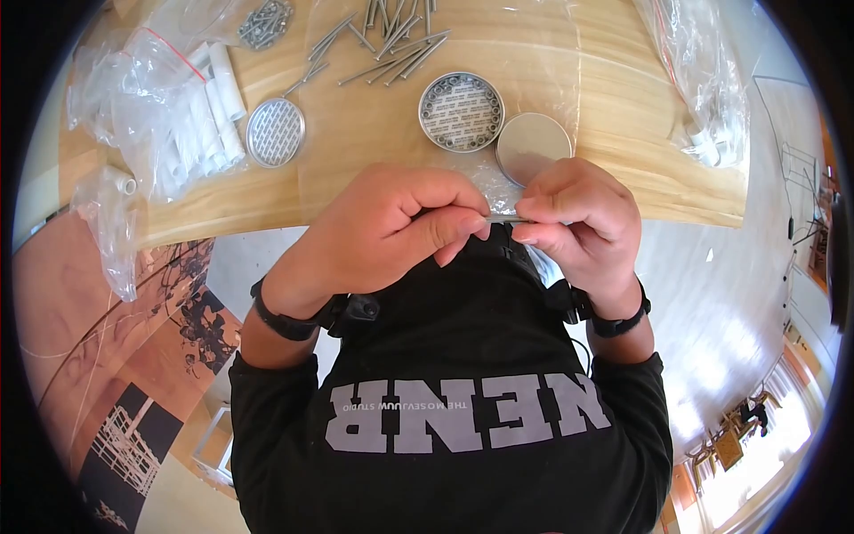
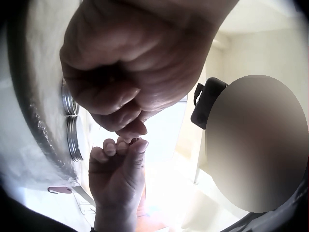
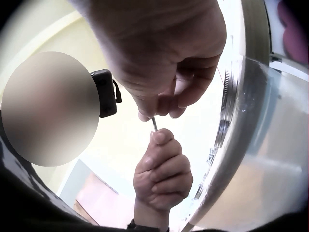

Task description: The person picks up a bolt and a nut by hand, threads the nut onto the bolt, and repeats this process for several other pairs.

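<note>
My left hand (image 1: 382, 227) pinches a thin metal shaft (image 3: 154, 124), like one of the long screws on the table. The right hand (image 1: 583, 222) pinches its other end between thumb and fingers. Only a short stretch of shaft shows between the fingertips; both ends are hidden. Both hands are close to the table's near edge, in front of the black shirt. Just beyond them stands a round metal tin (image 1: 461, 113) with small nuts lying along its inner wall. A plain round lid (image 1: 534, 147) lies against its right side.
Several long screws (image 1: 400, 53) are scattered at the back of the wooden table (image 1: 356, 142). Left of them are a pile of small hardware (image 1: 265, 24), a round metal disc (image 1: 276, 132) and bagged white tubes (image 1: 200, 116). Another clear bag (image 1: 703, 89) lies at the right edge.
</note>
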A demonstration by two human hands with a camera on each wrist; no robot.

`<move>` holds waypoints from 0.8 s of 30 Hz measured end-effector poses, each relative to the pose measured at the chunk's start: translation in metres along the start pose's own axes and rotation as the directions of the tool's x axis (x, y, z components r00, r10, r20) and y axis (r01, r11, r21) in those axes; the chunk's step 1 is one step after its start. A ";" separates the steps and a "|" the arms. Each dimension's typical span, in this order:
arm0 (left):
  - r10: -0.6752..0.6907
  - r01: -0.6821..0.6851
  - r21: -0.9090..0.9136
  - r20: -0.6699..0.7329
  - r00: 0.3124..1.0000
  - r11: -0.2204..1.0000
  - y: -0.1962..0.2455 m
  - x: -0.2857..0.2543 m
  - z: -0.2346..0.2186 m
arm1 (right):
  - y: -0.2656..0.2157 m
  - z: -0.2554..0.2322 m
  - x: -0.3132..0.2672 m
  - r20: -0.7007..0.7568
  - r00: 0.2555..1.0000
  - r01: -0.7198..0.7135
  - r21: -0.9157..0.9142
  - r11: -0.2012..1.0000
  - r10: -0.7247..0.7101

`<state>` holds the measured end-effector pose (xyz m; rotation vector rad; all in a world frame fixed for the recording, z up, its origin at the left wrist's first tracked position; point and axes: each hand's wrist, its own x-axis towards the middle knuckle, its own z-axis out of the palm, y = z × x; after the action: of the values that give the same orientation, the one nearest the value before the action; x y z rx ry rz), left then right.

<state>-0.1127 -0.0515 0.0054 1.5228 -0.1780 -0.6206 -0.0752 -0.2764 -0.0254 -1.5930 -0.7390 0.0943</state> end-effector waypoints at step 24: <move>0.142 -0.132 0.167 -0.051 0.989 0.977 0.000 0.001 0.000 | -0.012 -0.013 -0.002 -0.050 0.981 -0.187 0.005 0.982 0.187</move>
<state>-0.1116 -0.0522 0.0049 1.6700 -0.2889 -0.4563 -0.0756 -0.2888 -0.0132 -1.6564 -0.5491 0.1908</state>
